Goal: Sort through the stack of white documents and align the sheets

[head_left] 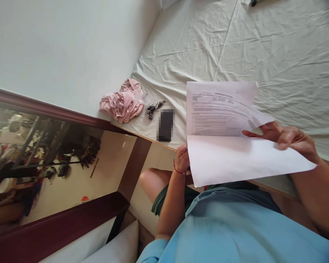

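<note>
Printed paper sheets (214, 113) are spread in front of me. The upper page carries text headed "OVERLEAF NOTES" and its right side curls up. Below it a blank white page (230, 157) faces up. My left hand (182, 159), with a red string on its wrist, is closed on the left edge of the sheets; its fingertips are hidden behind the paper. At the right side, my right hand (293, 140) reaches between the pages. Its fingers are at the curled corner of the upper page, and its thumb lies over the blank page.
Left of the papers, a dark blurred rectangular object (166, 125) lies on the pale wrinkled bedsheet (197, 47). Beside it are a bunch of keys (151, 109) and a crumpled pink cloth (123, 102). A wood-framed mirror (71, 164) stands at the left along the white wall (57, 44).
</note>
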A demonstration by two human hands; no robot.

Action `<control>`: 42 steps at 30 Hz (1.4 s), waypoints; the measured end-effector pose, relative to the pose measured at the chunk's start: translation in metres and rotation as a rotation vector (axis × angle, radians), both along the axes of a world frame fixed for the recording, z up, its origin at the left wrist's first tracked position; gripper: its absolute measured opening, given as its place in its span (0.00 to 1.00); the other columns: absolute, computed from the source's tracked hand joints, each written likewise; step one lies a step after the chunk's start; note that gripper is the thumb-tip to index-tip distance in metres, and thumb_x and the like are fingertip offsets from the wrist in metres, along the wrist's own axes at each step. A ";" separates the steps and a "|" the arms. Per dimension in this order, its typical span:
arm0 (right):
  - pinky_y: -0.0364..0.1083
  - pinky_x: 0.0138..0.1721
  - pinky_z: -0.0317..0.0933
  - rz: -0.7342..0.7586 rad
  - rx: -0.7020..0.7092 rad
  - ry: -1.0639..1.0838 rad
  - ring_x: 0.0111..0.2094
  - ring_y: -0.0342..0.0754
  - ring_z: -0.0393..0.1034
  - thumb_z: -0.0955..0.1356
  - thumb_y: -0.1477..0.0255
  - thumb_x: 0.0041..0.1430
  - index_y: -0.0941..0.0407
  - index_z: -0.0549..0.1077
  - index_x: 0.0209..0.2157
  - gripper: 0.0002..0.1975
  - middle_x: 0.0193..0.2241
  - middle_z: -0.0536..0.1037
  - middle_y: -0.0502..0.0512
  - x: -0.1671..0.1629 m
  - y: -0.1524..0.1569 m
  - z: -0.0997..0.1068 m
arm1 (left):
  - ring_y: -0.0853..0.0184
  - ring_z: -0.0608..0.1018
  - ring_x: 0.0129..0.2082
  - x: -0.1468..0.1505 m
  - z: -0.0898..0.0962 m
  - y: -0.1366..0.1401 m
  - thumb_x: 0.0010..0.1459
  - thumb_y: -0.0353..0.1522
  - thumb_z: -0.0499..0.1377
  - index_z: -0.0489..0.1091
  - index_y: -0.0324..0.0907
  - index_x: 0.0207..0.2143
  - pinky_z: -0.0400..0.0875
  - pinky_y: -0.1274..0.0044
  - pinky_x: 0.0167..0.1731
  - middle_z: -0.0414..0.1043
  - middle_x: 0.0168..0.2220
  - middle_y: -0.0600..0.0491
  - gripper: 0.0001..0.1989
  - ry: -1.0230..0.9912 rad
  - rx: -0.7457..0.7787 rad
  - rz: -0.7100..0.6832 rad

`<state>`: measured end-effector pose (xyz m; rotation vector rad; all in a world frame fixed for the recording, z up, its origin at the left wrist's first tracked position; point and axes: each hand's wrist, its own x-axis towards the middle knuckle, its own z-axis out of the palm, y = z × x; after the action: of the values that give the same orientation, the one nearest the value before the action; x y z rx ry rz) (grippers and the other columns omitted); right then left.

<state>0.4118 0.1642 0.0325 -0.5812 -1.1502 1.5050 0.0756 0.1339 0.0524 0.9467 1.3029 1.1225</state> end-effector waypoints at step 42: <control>0.51 0.42 0.82 -0.406 -0.581 -0.055 0.41 0.55 0.85 0.86 0.58 0.39 0.49 0.81 0.44 0.29 0.43 0.88 0.53 -0.024 0.013 0.009 | 0.69 0.73 0.25 0.006 0.005 -0.049 0.47 0.52 0.76 0.80 0.35 0.30 0.66 0.77 0.28 0.77 0.26 0.51 0.27 -0.107 -0.325 -0.052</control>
<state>0.3880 0.1767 0.0413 -1.1783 -0.5675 1.4588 0.0814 0.0854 0.0573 0.6668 1.3161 0.8757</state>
